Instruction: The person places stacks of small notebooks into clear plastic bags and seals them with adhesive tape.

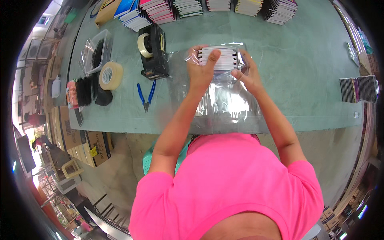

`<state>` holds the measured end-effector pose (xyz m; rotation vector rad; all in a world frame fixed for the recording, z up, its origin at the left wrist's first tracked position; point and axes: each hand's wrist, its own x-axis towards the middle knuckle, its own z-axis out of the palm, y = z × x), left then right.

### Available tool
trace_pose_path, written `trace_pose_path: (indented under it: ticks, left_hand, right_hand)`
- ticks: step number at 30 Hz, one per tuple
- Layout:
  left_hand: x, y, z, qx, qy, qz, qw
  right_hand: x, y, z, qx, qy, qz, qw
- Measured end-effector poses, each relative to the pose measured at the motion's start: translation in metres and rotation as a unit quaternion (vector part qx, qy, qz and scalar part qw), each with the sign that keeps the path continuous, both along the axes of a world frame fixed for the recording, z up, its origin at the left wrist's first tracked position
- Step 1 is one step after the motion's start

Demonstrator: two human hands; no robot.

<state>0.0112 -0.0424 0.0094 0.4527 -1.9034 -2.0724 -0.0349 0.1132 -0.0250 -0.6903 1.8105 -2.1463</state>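
Observation:
A small stack of notebooks (225, 60), edges up with white pages and dark bindings, sits between my two hands. Clear plastic film (228, 102) lies around the stack and spreads over the table toward me; whether it is a bag or a sheet I cannot tell. My left hand (203, 69) grips the stack's left side, its thumb across the page edges. On the right side, my right hand (249, 75) is closed around the stack and the film, thumb at the near corner. The fingertips behind the stack are partly hidden.
Left of my hands are a black tape dispenser (159, 56), blue-handled nippers (146, 96), a tape roll (111, 76) and a clear plastic box (100, 50). Several notebook stacks (188, 7) line the far side. Another stack (358, 89) stands near the right edge.

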Motion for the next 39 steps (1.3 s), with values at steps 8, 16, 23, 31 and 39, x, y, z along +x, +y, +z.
trace_pose_path:
  ticks: [8, 16, 23, 31, 39]
  left_hand:
    - [0.006, -0.007, -0.011, 0.108, 0.107, -0.037, 0.988]
    - [0.010, 0.001, -0.010, 0.073, 0.068, 0.007, 0.995]
    - [-0.001, -0.015, 0.010, -0.005, 0.028, -0.081, 0.996]
    - [0.041, -0.037, 0.064, -0.456, 0.244, -0.116, 0.848]
    - [0.001, -0.021, 0.089, -0.688, 0.000, -0.370, 0.624]
  right_hand:
    - [0.012, -0.032, 0.014, 0.013, 0.001, -0.093, 0.996]
    - [0.017, -0.033, 0.014, 0.036, 0.017, -0.072, 0.997]
    - [-0.011, -0.012, 0.040, -0.031, 0.003, 0.013, 0.999]
    - [0.004, 0.055, 0.013, 0.017, 0.087, -0.145, 0.985]
    - [0.047, 0.007, -0.014, 0.164, 0.234, -0.191, 0.939]
